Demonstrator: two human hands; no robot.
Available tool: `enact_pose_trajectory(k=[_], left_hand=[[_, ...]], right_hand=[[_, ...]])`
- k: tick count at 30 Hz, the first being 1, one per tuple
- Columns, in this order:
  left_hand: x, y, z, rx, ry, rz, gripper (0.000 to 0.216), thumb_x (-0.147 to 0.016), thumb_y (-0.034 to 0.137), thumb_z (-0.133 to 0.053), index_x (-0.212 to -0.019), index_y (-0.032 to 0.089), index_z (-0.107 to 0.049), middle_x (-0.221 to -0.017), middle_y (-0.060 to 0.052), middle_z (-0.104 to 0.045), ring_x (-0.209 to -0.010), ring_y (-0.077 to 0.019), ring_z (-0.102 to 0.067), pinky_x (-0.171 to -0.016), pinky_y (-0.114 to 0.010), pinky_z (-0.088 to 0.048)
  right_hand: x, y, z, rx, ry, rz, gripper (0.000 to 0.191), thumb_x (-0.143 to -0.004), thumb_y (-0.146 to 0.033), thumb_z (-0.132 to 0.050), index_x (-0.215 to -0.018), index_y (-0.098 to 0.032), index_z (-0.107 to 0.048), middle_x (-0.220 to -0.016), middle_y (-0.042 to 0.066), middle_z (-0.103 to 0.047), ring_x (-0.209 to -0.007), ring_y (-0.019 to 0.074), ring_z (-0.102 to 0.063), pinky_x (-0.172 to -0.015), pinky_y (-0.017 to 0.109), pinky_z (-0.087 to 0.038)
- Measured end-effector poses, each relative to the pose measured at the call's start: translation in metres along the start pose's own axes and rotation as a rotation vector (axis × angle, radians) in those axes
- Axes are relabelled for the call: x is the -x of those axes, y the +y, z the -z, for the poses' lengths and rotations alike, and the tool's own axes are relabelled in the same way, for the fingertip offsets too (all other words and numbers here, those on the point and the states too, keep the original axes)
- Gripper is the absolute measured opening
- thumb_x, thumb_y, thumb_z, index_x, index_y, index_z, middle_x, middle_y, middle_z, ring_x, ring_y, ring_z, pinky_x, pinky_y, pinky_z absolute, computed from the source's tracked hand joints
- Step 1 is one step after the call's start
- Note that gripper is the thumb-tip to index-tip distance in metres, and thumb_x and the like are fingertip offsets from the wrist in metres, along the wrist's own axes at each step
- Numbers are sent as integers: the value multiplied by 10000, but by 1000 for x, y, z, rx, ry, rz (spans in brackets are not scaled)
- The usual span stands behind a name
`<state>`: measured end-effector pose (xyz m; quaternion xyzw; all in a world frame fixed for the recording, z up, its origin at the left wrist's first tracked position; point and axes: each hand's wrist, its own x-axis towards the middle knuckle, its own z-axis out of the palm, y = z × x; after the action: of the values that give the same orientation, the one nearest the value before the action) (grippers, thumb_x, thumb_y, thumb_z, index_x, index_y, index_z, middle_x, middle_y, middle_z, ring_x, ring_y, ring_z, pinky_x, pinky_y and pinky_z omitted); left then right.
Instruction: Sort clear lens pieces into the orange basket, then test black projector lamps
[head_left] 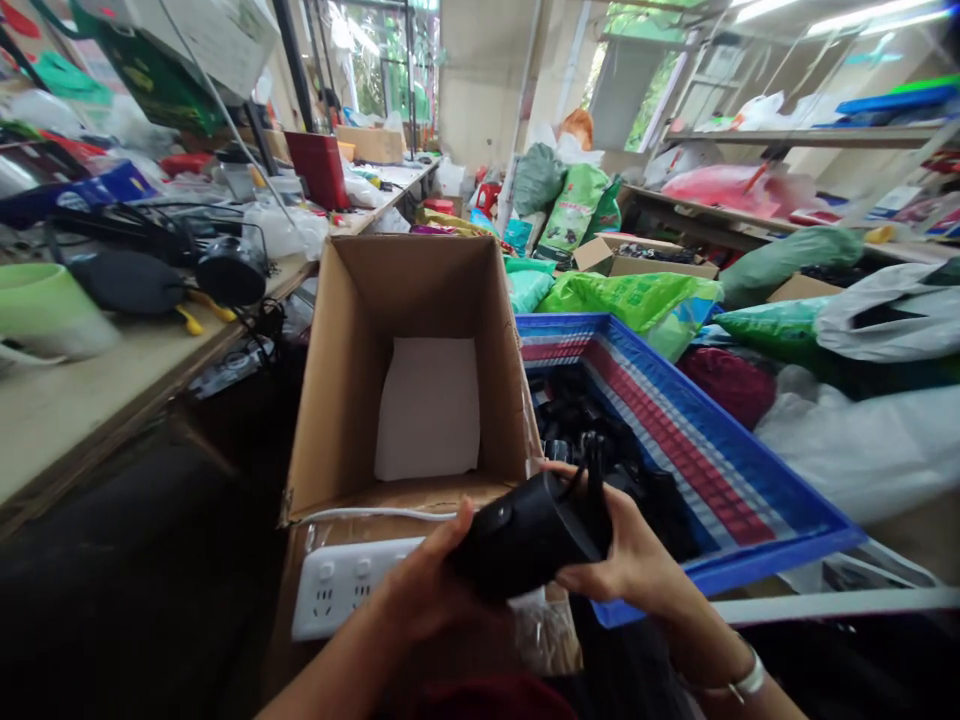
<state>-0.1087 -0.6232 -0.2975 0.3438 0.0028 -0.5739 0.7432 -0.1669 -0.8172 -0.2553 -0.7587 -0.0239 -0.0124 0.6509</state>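
Between my two hands is a black cylindrical device (517, 530), perhaps a small speaker, held tilted above the near edge of a cardboard box. My left hand (427, 570) grips its left end, with the thumb on top and the other fingers hidden beneath. At the right end, my right hand (626, 550) is closed around it and a black piece (594, 490) with a loop of cord. Just beyond stands the open cardboard box (315, 400), with a pale sheet (431, 410) at its bottom. A white power strip (337, 585) lies below my left hand.
A blue-rimmed striped basket (720, 440) holding black items (570, 405) stands to the right of the box. On the left is a cluttered workbench (150, 400) with a green cup (45, 310). Green and white bags (637, 305) are piled behind the basket.
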Motion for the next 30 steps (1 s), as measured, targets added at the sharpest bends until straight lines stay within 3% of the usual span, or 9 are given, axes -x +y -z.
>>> enact_pose_trajectory(k=[3, 5, 11, 18, 21, 23, 25, 27, 30], left_hand=[[8, 3, 2, -273, 88, -312, 626, -654, 478, -646, -1143, 154, -429, -749, -50, -631, -564, -166, -619, -523, -273, -466], [11, 6, 0, -470, 179, -411, 554, -681, 393, -649, -1123, 143, -428, -731, -42, -618, -586, -155, -610, -553, -273, -467], [13, 9, -8, -671, 342, -485, 361, -723, 372, -591, -968, 125, -494, -733, -36, -587, -637, -156, -595, -582, -281, -476], [8, -10, -19, -863, 612, -552, 223, -734, 364, -567, -750, 153, -495, -607, -15, -574, -560, -143, -564, -507, -253, -428], [6, -8, -15, -707, 565, -489, 196, -727, 331, -575, -770, 161, -486, -600, 4, -573, -542, -150, -596, -503, -263, -463], [11, 0, -9, -554, 530, -440, 220, -723, 334, -584, -804, 163, -471, -603, 11, -583, -526, -159, -616, -501, -280, -494], [20, 12, -2, -443, 540, -446, 255, -711, 340, -606, -801, 169, -440, -585, 19, -590, -522, -172, -632, -509, -299, -520], [30, 24, 3, -401, 550, -500, 288, -688, 329, -643, -782, 173, -420, -563, 33, -584, -525, -180, -640, -519, -309, -536], [44, 35, 5, -363, 513, -517, 327, -651, 305, -688, -798, 172, -427, -561, 37, -592, -504, -185, -641, -505, -314, -547]], right_hand=[[-5, 4, -5, 28, 260, 22, 721, -521, -353, -753, -1144, -168, -441, -991, 83, -585, -851, 222, -579, -747, 328, -485], [-6, 10, -7, 18, 345, 12, 709, -540, -411, -727, -1139, -157, -446, -1007, 101, -589, -866, 236, -579, -747, 343, -487], [0, 14, -21, 181, 484, 61, 672, -572, -395, -712, -1145, -159, -451, -992, 102, -599, -865, 243, -598, -739, 354, -508], [-13, 19, -51, 569, 744, 280, 716, -534, -364, -736, -1157, -173, -439, -959, 92, -597, -854, 250, -596, -820, 417, -473], [-15, 27, -44, 448, 615, 198, 768, -554, -387, -732, -1207, -171, -391, -1033, 103, -582, -923, 252, -576, -815, 403, -477], [-10, 35, -31, 325, 365, 87, 729, -604, -388, -712, -1217, -178, -377, -1015, 85, -601, -887, 226, -588, -759, 362, -496], [-1, 44, -18, 310, 94, -28, 463, -695, -374, -651, -1084, -176, -498, -890, 49, -633, -786, 189, -600, -693, 314, -495], [8, 53, -9, 432, -59, -92, 211, -770, -363, -576, -841, -164, -587, -760, 31, -622, -704, 165, -582, -646, 286, -476], [18, 64, -5, 700, -103, -42, 182, -775, -345, -568, -756, -171, -615, -749, 41, -611, -701, 174, -558, -637, 291, -455]])
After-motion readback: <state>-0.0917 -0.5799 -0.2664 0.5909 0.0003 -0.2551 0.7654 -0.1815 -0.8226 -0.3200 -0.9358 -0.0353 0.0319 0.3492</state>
